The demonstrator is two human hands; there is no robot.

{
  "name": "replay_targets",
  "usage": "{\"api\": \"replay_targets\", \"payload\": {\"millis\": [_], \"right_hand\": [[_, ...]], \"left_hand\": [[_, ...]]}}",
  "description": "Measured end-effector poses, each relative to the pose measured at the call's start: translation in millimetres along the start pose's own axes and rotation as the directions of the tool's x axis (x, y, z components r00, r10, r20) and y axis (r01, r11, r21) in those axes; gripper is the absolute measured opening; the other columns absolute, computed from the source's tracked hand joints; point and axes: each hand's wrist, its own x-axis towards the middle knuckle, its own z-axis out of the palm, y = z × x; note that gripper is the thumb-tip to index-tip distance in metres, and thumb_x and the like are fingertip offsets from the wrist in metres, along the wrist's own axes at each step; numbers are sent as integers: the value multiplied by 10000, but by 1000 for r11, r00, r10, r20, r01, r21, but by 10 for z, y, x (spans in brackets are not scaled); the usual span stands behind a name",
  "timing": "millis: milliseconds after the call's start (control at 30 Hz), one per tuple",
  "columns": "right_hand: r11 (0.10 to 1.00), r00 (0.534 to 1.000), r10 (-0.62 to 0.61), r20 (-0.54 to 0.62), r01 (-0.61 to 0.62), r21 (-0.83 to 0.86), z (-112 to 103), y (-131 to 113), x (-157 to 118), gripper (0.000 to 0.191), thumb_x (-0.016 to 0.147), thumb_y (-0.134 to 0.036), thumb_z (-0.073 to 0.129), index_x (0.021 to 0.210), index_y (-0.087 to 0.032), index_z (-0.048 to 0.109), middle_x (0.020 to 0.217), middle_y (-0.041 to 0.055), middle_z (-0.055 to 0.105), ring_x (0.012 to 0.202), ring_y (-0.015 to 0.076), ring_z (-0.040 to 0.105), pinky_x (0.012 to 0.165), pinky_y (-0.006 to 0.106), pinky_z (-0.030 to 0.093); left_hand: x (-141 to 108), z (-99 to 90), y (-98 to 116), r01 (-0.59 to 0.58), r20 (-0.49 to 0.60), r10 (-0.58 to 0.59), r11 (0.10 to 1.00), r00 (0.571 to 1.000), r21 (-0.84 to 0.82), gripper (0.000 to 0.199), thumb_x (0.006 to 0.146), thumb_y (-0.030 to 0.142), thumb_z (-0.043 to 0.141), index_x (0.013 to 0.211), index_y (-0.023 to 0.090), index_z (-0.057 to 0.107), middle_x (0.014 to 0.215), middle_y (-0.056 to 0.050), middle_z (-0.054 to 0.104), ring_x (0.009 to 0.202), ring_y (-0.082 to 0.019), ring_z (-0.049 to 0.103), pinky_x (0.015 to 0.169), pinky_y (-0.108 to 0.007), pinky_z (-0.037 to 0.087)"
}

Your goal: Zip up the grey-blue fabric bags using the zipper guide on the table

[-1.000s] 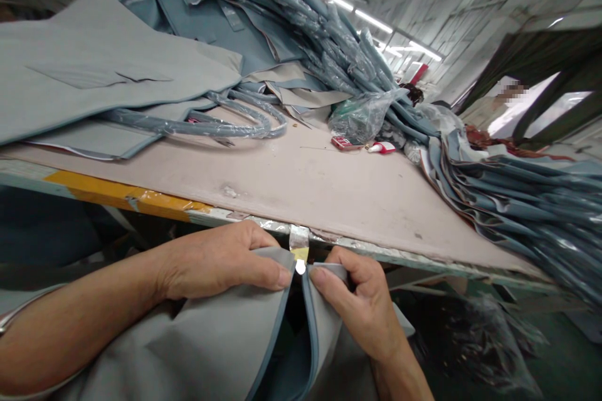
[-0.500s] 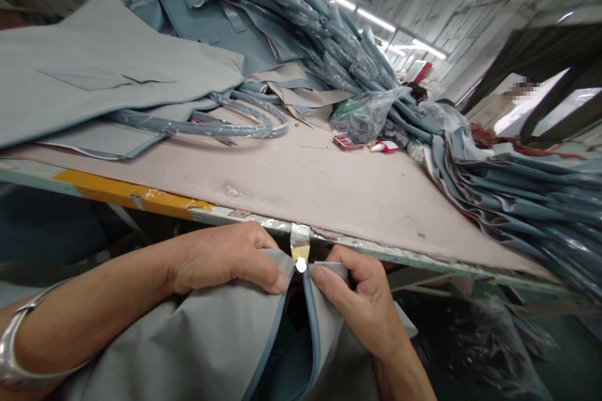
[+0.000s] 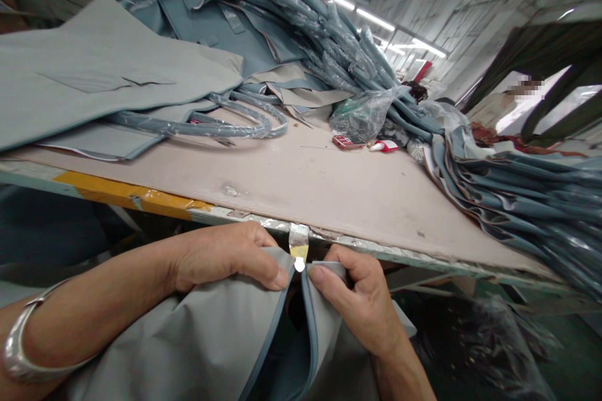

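"So, where do we have the grey cloth [image 3: 188,341]?"
"On our side of the near edge of the tabletop [image 3: 301,182]; our left hand [image 3: 226,257] and right hand [image 3: 362,301] each pinch one blue-trimmed border [image 3: 311,332]."
"And the white-ended tab [image 3: 299,263]?"
"It hangs at that edge between our hands, neither clearly nearer; both borders run lengthwise toward us."

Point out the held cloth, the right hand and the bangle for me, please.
Held cloth [image 3: 207,332], head view: its grey side.
Right hand [image 3: 362,301], head view: the thumb's base.
Bangle [image 3: 14,348], head view: its outer face.
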Motion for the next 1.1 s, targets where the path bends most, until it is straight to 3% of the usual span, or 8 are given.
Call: {"api": "replay_targets", "payload": {"millis": [600, 733, 900, 1100], "right_hand": [[998, 999, 44, -10, -43, 54, 13, 11, 6, 354, 865, -329, 623, 585, -182, 465, 534, -60, 352, 510, 83, 308, 461, 223, 239], [997, 997, 63, 35, -65, 52, -6, 26, 10, 329, 852, -299, 635, 590, -180, 474, 540, -58, 369, 516, 84, 312, 469, 226, 238], [992, 995, 92, 42, -96, 80, -14, 59, 23, 349, 861, -342, 655, 601, -175, 491, 552, -56, 370, 528, 86, 313, 470, 227, 233], [988, 991, 115, 73, -122, 98, -54, 56, 50, 356, 863, -372, 675, 615, -168, 521, 573, -47, 396, 552, 93, 318, 490, 234, 240]], "left_hand": [[14, -5, 5, 3, -3, -3, 1000, 1000, -24, 264, 611, 371, 795, 611, 164, 632, 556, 23, 532, 509, -96, 405, 464, -194, 319], [20, -10, -7, -7, 7, 7, 1000, 1000, -25, 261, 616, 374, 796, 613, 169, 634, 555, 24, 529, 502, -95, 410, 443, -193, 304], [27, -15, -10, 1, 4, -1, 999, 1000, -35, 234, 625, 357, 788, 644, 161, 661, 586, 14, 568, 540, -91, 455, 524, -173, 392], [2, -15, -2, -5, 2, 5, 999, 1000, -36, 231, 637, 335, 779, 625, 159, 629, 565, 28, 531, 500, -72, 408, 496, -165, 354]]}}
